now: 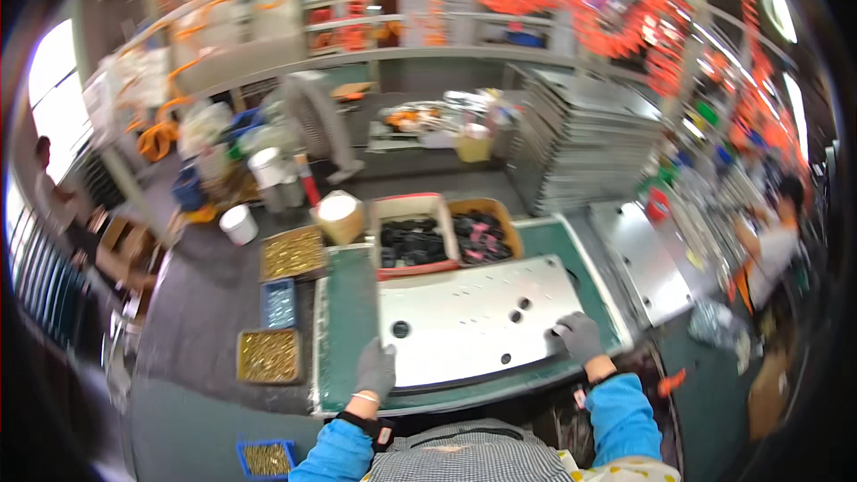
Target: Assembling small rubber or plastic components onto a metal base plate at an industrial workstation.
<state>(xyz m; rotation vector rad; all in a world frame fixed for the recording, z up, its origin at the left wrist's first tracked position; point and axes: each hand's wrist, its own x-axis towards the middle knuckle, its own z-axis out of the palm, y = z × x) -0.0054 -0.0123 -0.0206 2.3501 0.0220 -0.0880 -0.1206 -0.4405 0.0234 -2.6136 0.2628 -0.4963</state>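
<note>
A pale metal panel with several round dark holes or plugs and small slots lies on the green work mat in front of me. My left hand, in a grey glove, grips the panel's left edge near its front corner. At the right edge my right hand, gloved alike, is closed on the panel, fingers curled over the rim. The fingers under the panel are hidden. Just beyond it stand a red-rimmed bin of black parts and a tan bin of black and pink parts.
To the left are trays of brass-coloured parts, a blue tray and a white tub. A stack of metal panels rises at the back right. Another panel lies right. A co-worker is at far right; coiled orange hoses hang above.
</note>
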